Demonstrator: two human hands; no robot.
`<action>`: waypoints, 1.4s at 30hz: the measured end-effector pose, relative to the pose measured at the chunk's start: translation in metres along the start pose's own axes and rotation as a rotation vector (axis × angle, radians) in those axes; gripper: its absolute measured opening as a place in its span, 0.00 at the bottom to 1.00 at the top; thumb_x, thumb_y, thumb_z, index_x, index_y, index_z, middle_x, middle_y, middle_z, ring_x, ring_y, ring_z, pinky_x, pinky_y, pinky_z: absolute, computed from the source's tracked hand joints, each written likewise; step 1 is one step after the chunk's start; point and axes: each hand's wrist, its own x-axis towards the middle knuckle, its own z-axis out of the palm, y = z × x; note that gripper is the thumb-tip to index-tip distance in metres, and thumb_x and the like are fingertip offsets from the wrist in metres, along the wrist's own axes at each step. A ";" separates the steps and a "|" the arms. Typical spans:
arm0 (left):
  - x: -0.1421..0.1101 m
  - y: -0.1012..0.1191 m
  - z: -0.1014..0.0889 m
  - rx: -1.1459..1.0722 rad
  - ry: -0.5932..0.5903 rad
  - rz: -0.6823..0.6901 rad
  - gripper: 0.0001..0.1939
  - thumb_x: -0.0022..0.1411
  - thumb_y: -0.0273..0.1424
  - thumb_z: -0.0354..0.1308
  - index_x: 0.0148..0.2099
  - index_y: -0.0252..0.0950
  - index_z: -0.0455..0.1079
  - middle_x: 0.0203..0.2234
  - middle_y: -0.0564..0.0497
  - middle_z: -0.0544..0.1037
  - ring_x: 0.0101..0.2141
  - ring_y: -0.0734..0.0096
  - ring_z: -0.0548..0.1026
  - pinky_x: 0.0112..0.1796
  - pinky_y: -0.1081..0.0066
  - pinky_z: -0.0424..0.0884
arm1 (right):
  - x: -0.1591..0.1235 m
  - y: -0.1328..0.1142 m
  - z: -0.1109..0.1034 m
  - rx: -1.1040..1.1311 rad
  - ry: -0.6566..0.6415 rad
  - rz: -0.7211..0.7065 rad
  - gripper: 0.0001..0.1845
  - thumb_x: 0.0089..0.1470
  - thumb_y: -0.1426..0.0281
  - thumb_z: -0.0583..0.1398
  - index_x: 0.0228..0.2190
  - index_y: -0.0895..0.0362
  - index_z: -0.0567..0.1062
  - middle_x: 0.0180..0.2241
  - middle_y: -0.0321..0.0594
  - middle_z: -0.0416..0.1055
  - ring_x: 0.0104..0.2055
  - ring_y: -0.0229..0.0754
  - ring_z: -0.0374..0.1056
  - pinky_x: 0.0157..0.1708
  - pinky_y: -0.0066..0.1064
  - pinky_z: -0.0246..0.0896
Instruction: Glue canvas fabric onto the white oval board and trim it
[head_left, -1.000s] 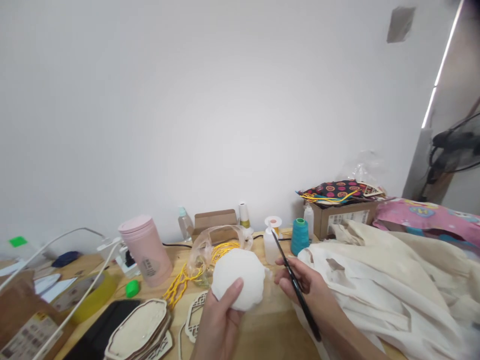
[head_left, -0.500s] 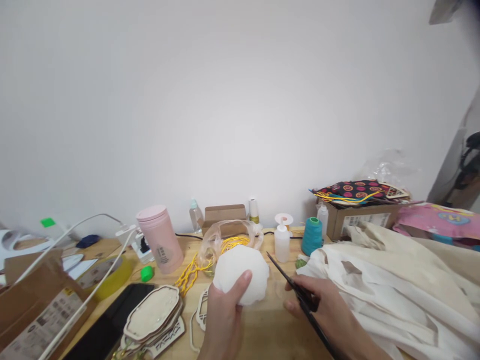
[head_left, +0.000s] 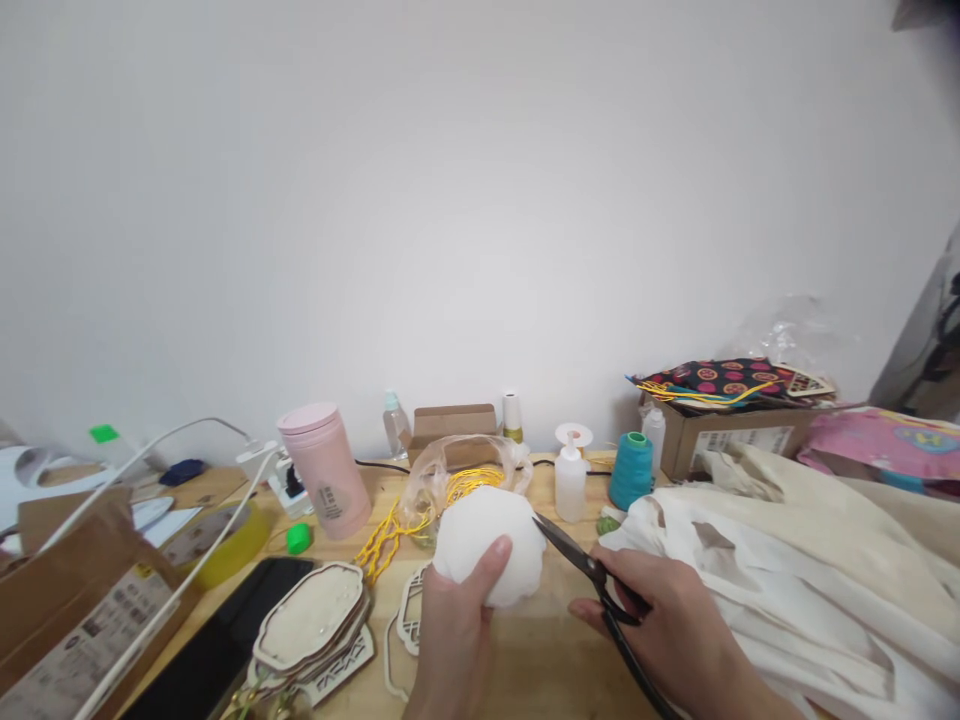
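My left hand (head_left: 454,625) grips a round white fabric-covered piece (head_left: 489,542) and holds it upright above the wooden table (head_left: 540,670). My right hand (head_left: 667,625) holds black scissors (head_left: 592,575) by the handles. Their blade tips point left and touch the right edge of the white piece. A stack of flat wooden shaped frames (head_left: 311,625) lies just left of my left hand.
A pink tumbler (head_left: 326,483), a plastic bag of yellow cord (head_left: 450,485), a white squeeze bottle (head_left: 570,480) and a teal thread cone (head_left: 630,470) stand behind. Cream cloth (head_left: 787,560) is heaped on the right. A black phone (head_left: 225,650) and a cardboard box (head_left: 67,600) lie at left.
The scissors swung down from pointing up and back until their tips reached the white piece's right edge. My left hand kept hold of the piece. The view shifted slightly left.
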 end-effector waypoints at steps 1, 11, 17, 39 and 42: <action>0.000 0.000 0.000 -0.007 0.003 -0.005 0.24 0.42 0.26 0.64 0.44 0.30 0.67 0.26 0.50 0.80 0.33 0.64 0.76 0.30 0.75 0.72 | 0.000 0.000 0.000 -0.013 0.019 -0.010 0.15 0.46 0.58 0.57 0.18 0.55 0.64 0.15 0.30 0.59 0.17 0.35 0.54 0.18 0.25 0.46; -0.002 0.000 0.005 -0.031 0.019 -0.007 0.21 0.43 0.25 0.63 0.44 0.31 0.67 0.27 0.50 0.80 0.34 0.65 0.76 0.30 0.74 0.73 | 0.000 -0.001 0.000 -0.031 0.070 -0.053 0.14 0.46 0.58 0.58 0.19 0.54 0.67 0.14 0.30 0.62 0.15 0.35 0.56 0.16 0.25 0.47; -0.003 -0.002 0.005 -0.046 0.061 -0.036 0.22 0.44 0.22 0.63 0.44 0.33 0.67 0.26 0.51 0.80 0.32 0.67 0.76 0.30 0.75 0.73 | -0.001 0.001 0.001 -0.122 0.174 -0.134 0.11 0.47 0.61 0.58 0.24 0.55 0.70 0.15 0.32 0.65 0.16 0.37 0.60 0.17 0.25 0.51; 0.000 -0.003 0.002 -0.037 -0.021 -0.052 0.22 0.48 0.24 0.60 0.47 0.29 0.64 0.30 0.48 0.80 0.35 0.65 0.76 0.34 0.72 0.73 | 0.004 -0.006 0.008 0.280 -0.089 0.126 0.13 0.44 0.61 0.58 0.18 0.57 0.70 0.14 0.29 0.55 0.18 0.35 0.52 0.17 0.24 0.46; -0.001 -0.004 0.001 -0.044 -0.041 -0.066 0.26 0.49 0.24 0.59 0.52 0.31 0.60 0.31 0.49 0.79 0.35 0.66 0.75 0.34 0.73 0.72 | 0.007 -0.005 0.008 0.449 -0.115 0.189 0.12 0.44 0.62 0.57 0.18 0.57 0.69 0.15 0.29 0.51 0.18 0.34 0.49 0.17 0.24 0.43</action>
